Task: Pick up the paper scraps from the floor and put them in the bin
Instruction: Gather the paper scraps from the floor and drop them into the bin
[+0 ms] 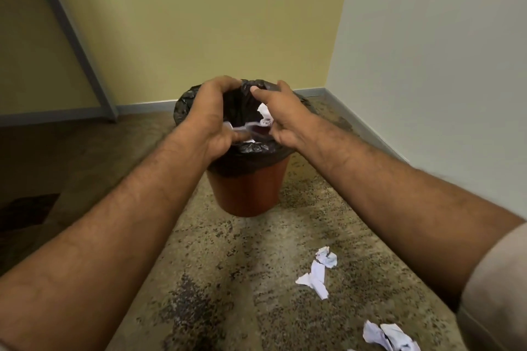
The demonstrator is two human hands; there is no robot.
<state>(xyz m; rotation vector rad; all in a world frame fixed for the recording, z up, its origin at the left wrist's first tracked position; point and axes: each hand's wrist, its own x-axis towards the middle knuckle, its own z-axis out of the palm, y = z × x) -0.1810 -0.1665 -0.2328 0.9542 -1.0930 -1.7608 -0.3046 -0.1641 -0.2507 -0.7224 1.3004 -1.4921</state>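
An orange bin lined with a black bag stands on the speckled floor near the room's corner. Both my hands are over its mouth. My left hand is curled, with a white paper scrap between its thumb and fingers. My right hand has its fingers apart, and another white scrap shows just below them inside the bag, blurred. More crumpled scraps lie on the floor: one group in front of the bin to the right, another at the bottom edge.
A yellow wall stands behind the bin and a pale wall to the right, both with grey skirting. A grey frame leg slants down at the left. Dark stains mark the floor.
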